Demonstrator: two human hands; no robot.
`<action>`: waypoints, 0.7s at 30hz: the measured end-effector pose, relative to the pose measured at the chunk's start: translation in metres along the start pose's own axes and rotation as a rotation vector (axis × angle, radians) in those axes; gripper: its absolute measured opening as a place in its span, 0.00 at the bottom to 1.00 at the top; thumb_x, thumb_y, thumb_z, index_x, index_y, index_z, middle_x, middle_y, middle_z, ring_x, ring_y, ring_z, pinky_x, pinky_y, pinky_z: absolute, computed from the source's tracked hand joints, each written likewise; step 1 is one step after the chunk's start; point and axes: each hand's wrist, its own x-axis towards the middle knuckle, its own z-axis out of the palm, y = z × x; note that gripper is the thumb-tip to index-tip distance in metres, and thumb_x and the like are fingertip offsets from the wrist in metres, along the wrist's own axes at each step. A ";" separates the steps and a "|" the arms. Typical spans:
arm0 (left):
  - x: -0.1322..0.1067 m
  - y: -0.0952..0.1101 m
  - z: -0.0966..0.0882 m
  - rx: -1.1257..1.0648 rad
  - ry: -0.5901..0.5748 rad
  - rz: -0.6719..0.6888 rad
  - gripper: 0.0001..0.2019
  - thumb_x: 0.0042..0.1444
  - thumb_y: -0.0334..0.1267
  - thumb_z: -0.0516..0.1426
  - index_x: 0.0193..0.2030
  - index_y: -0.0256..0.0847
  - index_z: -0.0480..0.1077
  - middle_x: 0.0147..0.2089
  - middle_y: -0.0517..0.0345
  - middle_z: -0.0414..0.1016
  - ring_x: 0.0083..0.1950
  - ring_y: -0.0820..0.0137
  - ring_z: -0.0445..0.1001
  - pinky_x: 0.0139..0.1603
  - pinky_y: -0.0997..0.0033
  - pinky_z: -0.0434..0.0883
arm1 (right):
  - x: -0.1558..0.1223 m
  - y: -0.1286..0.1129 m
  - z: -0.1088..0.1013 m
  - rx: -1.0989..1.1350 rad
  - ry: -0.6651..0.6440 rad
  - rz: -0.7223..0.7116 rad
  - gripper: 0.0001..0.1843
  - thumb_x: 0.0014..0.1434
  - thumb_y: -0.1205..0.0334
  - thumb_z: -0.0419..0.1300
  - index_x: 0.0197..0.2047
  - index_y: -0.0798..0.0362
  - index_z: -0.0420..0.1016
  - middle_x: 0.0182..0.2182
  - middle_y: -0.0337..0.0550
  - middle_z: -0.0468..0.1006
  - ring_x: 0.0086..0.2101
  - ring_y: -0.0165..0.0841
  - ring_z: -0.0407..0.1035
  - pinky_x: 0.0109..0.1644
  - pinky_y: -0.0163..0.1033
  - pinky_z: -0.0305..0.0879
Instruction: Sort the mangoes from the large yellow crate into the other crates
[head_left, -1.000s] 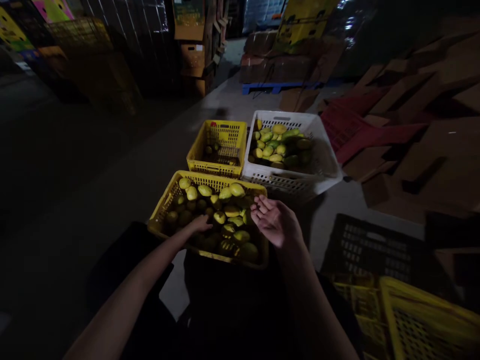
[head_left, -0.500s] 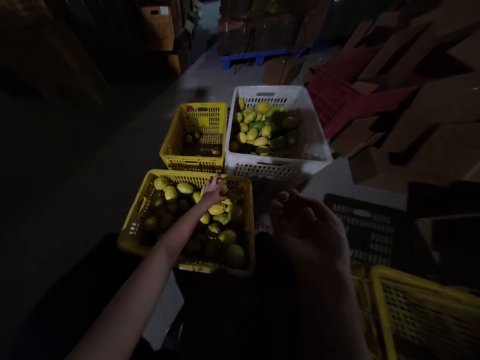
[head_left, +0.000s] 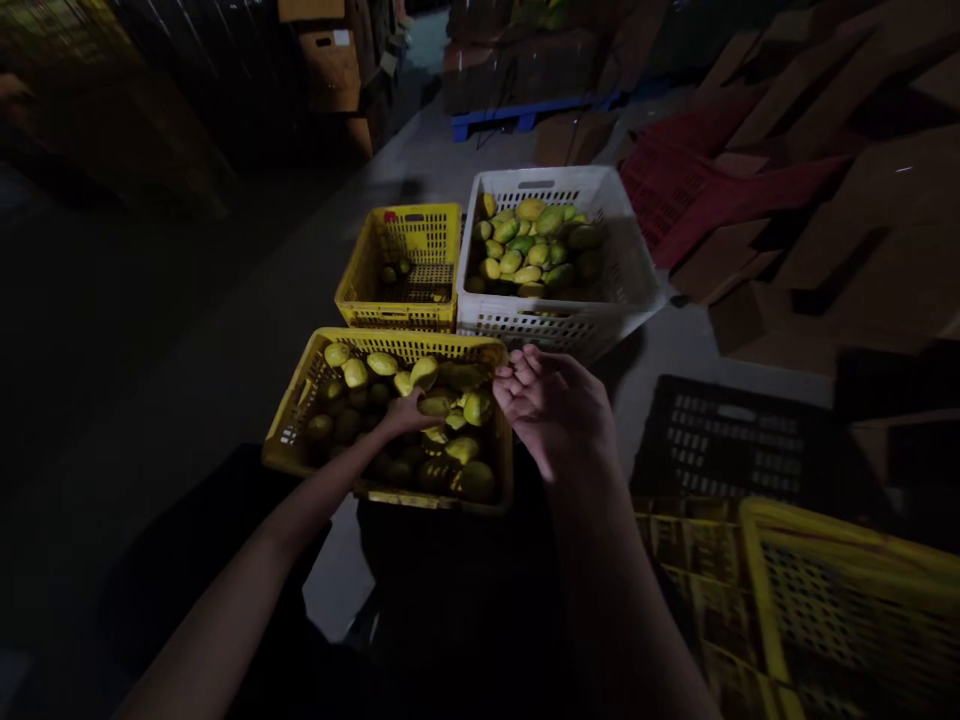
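Note:
In the near yellow crate (head_left: 300,400) lies a heap of oval yellow-green fruit, some with pointed ends; their exact kind is hard to make out in the dim light. My left hand (head_left: 406,414) reaches into the middle of this heap, its fingers and thumb around a yellow-green fruit (head_left: 435,405). Near the crate's right rim hovers my right hand (head_left: 555,410), palm turned up, fingers loosely bent and nothing in it.
A white crate (head_left: 637,285) of similar fruit stands behind on the right. Beside it, another yellow crate (head_left: 397,312) has a few fruits at the bottom. Another yellow crate (head_left: 757,590) stands at lower right, near a black crate (head_left: 675,430). Cardboard boxes (head_left: 787,325) and a red crate (head_left: 660,190) crowd the right.
My left hand has drawn back from the crate's far side toward its middle. My right hand has moved left and forward, up to the crate's right rim. The view has shifted slightly.

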 end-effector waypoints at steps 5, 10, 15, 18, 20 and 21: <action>-0.038 0.033 -0.066 -0.541 0.159 0.068 0.28 0.55 0.58 0.63 0.52 0.37 0.72 0.49 0.47 0.80 0.49 0.58 0.78 0.51 0.62 0.74 | 0.001 0.021 0.003 -0.185 0.086 -0.024 0.04 0.53 0.64 0.58 0.33 0.49 0.73 0.34 0.40 0.81 0.38 0.32 0.76 0.40 0.36 0.75; -0.097 0.082 -0.133 -0.495 0.209 0.356 0.23 0.62 0.59 0.55 0.48 0.41 0.74 0.49 0.52 0.80 0.52 0.61 0.77 0.56 0.62 0.71 | -0.009 0.038 0.016 -0.162 -0.054 0.026 0.08 0.57 0.56 0.65 0.39 0.47 0.73 0.34 0.39 0.79 0.35 0.34 0.76 0.37 0.40 0.78; -0.112 0.056 -0.131 -0.331 0.316 0.324 0.18 0.67 0.52 0.51 0.47 0.43 0.74 0.47 0.55 0.81 0.51 0.64 0.77 0.56 0.65 0.70 | -0.015 0.044 0.022 -0.104 0.065 0.170 0.05 0.61 0.61 0.61 0.34 0.48 0.68 0.26 0.35 0.75 0.28 0.32 0.74 0.26 0.34 0.75; -0.092 0.020 -0.089 -0.176 0.131 0.135 0.16 0.67 0.47 0.51 0.44 0.41 0.75 0.45 0.53 0.82 0.48 0.63 0.78 0.51 0.66 0.72 | -0.012 0.043 0.020 -0.091 0.112 0.161 0.04 0.61 0.61 0.59 0.35 0.47 0.68 0.25 0.34 0.74 0.27 0.32 0.74 0.25 0.35 0.76; -0.075 0.005 -0.055 -0.032 -0.024 0.046 0.11 0.64 0.42 0.55 0.44 0.40 0.76 0.45 0.52 0.82 0.49 0.61 0.79 0.50 0.66 0.73 | -0.010 0.040 0.017 -0.073 0.108 0.148 0.03 0.61 0.60 0.60 0.36 0.47 0.69 0.26 0.35 0.75 0.28 0.33 0.75 0.27 0.36 0.77; -0.066 0.003 -0.039 -0.015 -0.038 0.046 0.09 0.62 0.39 0.58 0.43 0.39 0.77 0.45 0.51 0.82 0.48 0.60 0.79 0.50 0.64 0.73 | -0.009 0.038 0.015 -0.060 0.104 0.137 0.03 0.60 0.60 0.61 0.36 0.48 0.69 0.26 0.35 0.76 0.29 0.34 0.76 0.27 0.36 0.78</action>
